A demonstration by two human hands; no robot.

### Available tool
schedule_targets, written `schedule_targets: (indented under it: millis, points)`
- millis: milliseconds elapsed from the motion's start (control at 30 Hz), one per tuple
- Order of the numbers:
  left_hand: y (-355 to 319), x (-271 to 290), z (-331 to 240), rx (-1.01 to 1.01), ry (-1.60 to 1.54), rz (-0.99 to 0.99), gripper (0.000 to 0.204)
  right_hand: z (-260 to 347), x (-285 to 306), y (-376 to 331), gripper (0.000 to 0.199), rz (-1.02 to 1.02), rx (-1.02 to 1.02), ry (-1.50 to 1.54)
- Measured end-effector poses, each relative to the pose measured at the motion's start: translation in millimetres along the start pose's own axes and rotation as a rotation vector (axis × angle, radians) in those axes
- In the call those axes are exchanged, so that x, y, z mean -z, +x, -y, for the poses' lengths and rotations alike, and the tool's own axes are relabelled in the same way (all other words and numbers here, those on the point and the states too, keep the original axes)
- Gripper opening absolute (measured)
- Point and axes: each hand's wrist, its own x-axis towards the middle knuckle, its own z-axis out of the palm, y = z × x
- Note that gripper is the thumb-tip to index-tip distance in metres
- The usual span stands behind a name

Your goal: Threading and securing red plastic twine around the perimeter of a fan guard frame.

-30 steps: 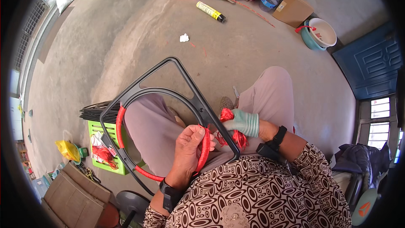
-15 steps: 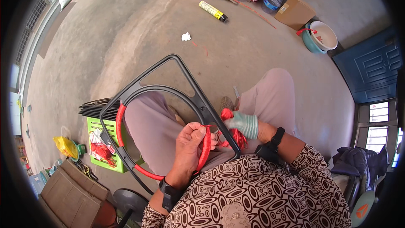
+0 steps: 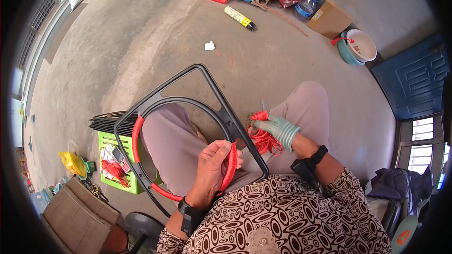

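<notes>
Left hand (image 3: pixel 213 167), bare, is closed around the red-wrapped section of the ring inside the black plastic frame (image 3: pixel 188 89), thumb pressed on the cord wrap (image 3: pixel 230 169). Right hand (image 3: pixel 278 129), in a pale green glove, is curled around a bundle of red cord (image 3: pixel 263 136) just right of the frame's side bar. The frame lies across the lap, narrow end pointing away from the body; the wrapped arc runs from the left hand down and round to the frame's left side. A green crate (image 3: pixel 115 160) stands on the floor to the left.
</notes>
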Motion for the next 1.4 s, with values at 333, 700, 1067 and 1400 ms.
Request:
schedule_targets:
  millis: [333,700,1067,1400]
  points:
    - [1.2,-3.0,0.0,0.056,0.029,0.099,0.020,3.3,8.9,25.6,0.040,-0.238,0.209,-0.422]
    - [1.6,-2.9,3.3,0.066,0.054,0.071,0.019,41.3,-8.6,-5.3,0.035,-0.297,0.323,-0.730]
    - [-0.2,-4.0,5.1,0.075,0.121,0.050,0.020,43.6,-12.3,-1.6,0.033,-0.426,0.428,-0.711]
    - [-2.0,-4.7,6.6,0.172,0.089,0.024,0.026,26.9,-50.6,27.6,0.044,0.469,-0.060,0.247]
